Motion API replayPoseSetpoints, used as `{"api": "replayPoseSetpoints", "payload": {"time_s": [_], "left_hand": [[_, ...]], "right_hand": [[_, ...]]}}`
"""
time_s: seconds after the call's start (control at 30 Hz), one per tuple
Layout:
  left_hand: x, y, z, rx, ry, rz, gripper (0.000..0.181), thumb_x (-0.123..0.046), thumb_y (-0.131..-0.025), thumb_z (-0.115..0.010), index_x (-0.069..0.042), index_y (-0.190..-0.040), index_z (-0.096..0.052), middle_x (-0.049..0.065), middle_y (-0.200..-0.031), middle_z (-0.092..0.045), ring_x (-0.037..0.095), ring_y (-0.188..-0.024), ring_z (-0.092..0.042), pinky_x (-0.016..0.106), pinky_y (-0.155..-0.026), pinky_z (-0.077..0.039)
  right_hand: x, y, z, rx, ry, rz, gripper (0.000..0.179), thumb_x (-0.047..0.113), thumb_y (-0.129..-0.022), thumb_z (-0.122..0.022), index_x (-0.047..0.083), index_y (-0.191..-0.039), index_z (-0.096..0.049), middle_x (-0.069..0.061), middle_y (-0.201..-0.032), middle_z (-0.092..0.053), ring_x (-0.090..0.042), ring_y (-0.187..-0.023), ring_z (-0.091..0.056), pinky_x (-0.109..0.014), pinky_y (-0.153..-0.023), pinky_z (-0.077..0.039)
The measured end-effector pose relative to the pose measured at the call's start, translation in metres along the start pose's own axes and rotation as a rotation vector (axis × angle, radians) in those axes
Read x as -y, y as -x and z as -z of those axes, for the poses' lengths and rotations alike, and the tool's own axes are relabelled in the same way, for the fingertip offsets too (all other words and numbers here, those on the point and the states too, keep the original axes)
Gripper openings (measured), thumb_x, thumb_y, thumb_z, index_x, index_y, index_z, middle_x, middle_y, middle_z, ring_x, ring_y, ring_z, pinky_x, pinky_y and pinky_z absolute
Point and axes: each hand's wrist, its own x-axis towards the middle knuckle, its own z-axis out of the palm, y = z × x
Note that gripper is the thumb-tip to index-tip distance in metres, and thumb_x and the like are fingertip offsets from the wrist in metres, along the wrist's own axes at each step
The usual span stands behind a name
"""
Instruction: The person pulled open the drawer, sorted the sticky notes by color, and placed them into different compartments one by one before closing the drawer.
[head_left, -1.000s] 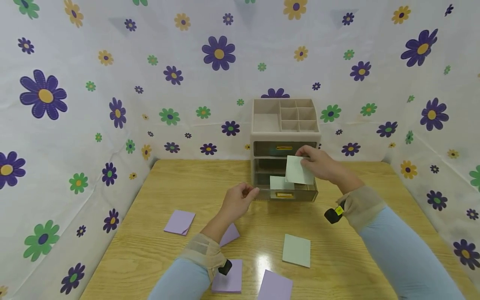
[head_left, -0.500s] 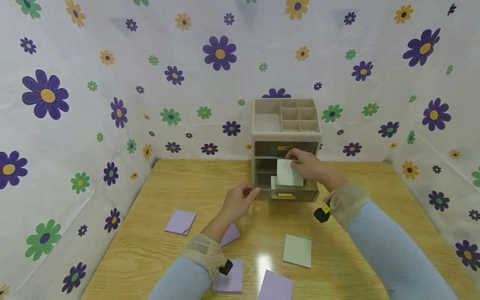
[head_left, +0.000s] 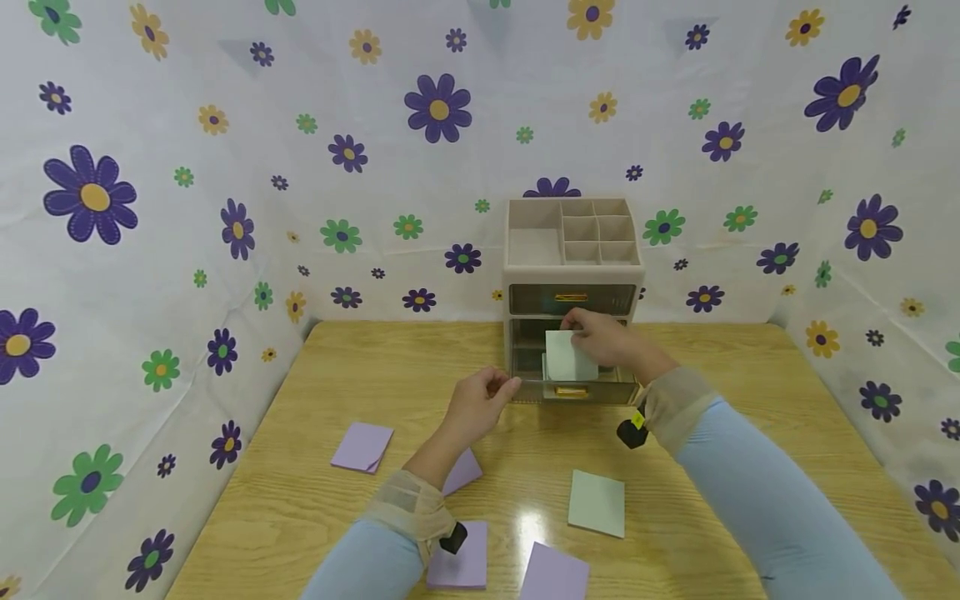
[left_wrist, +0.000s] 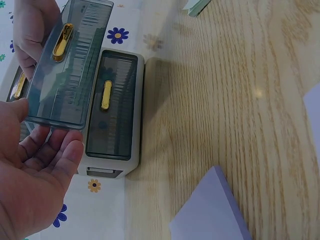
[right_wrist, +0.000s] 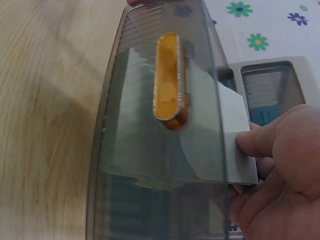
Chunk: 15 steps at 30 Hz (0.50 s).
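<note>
My right hand [head_left: 603, 340] pinches a pale green pad of sticky notes [head_left: 570, 357] by its upper edge, thumb in front. The pad is tilted and dips into the pulled-out drawer [head_left: 600, 392] of a beige desktop organizer [head_left: 573, 273]. Through the clear drawer front [right_wrist: 150, 145] in the right wrist view, another pale green pad [right_wrist: 127, 115] shows inside. At the drawer's left end, my left hand [head_left: 480, 404] holds its front corner; in the left wrist view the thumb lies on one side and the curled fingers [left_wrist: 60, 150] beneath.
Another green pad [head_left: 596, 503] lies on the wooden table [head_left: 690, 517]. Several purple pads lie nearer and leftward, including one with a lifted corner [head_left: 362, 447] and one near the front edge [head_left: 555, 573]. The lower drawer [left_wrist: 112, 105] is closed. Flowered cloth [head_left: 300, 100] surrounds the table.
My right hand has moved left and down with the green pad, bringing it from above the drawer's right part to inside it, over the other pad. The left hand has stayed put.
</note>
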Motion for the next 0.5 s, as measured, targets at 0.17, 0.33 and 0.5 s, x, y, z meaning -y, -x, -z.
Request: {"api": "replayPoseSetpoints", "payload": {"time_s": [0.17, 0.33, 0.5], "left_hand": [[0.001, -0.001, -0.001, -0.004, -0.009, -0.011, 0.034, -0.042, -0.097, -0.055, -0.009, -0.099, -0.063, 0.001, -0.09, -0.062, 0.016, -0.086, -0.058, 0.032, -0.077, -0.05], [0.001, -0.001, -0.001, -0.007, -0.008, -0.008, 0.034, -0.042, -0.097, -0.056, -0.009, -0.099, -0.063, 0.001, -0.09, -0.062, 0.016, -0.086, -0.058, 0.032, -0.078, -0.05], [0.002, -0.001, -0.001, -0.012, -0.012, -0.015, 0.034, -0.042, -0.097, -0.056, -0.009, -0.098, -0.063, 0.001, -0.089, -0.062, 0.015, -0.085, -0.058, 0.032, -0.076, -0.05]], "right_hand": [[-0.003, -0.002, -0.008, 0.015, 0.04, 0.021, 0.025, 0.008, -0.1, -0.045, 0.006, -0.125, -0.051, -0.02, -0.131, -0.053, -0.029, -0.103, -0.055, -0.043, -0.085, -0.045], [-0.004, -0.002, -0.012, 0.024, 0.049, 0.007, 0.024, 0.008, -0.1, -0.046, 0.007, -0.123, -0.052, -0.018, -0.132, -0.053, -0.029, -0.11, -0.053, -0.045, -0.09, -0.044], [-0.003, -0.003, -0.014, 0.039, 0.085, 0.016, 0.025, 0.009, -0.099, -0.05, 0.006, -0.123, -0.053, -0.017, -0.129, -0.055, -0.031, -0.116, -0.052, -0.047, -0.095, -0.042]]}}
